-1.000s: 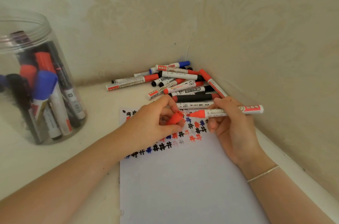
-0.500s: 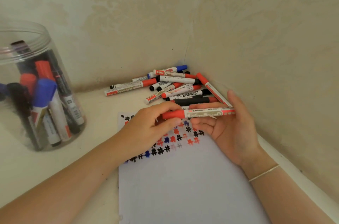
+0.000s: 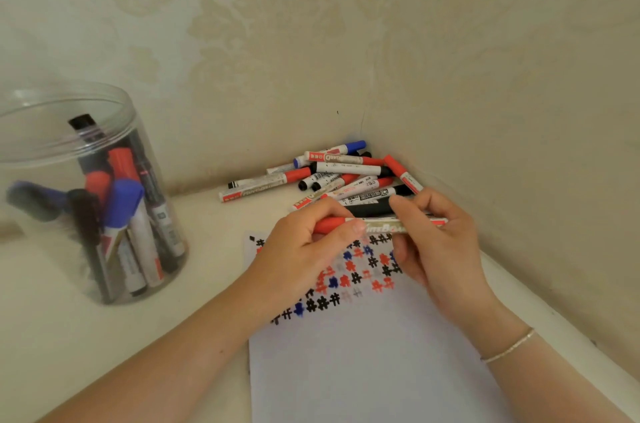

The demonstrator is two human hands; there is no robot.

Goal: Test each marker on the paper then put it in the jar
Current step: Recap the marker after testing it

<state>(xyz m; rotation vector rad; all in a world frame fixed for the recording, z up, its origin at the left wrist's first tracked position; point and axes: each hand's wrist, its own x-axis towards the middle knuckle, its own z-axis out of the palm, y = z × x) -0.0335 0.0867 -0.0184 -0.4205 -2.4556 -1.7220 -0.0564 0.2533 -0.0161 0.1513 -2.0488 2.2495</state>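
Cap now back on marker (image 3: 377, 225), both hands gripping it level over paper (image 3: 363, 353): left hand (image 3: 304, 256) on cap end, right hand (image 3: 440, 242) on barrel.

Paper (image 3: 363, 370): lower edge cut off by frame; some test marks hidden under both hands. Jar (image 3: 41, 145): left side cropped, contents blurred. Marker pile (image 3: 346, 176): labels too small to read.

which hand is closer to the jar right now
Left. The left hand grips the red marker at its cap end, on the jar side; the right hand holds the far end.
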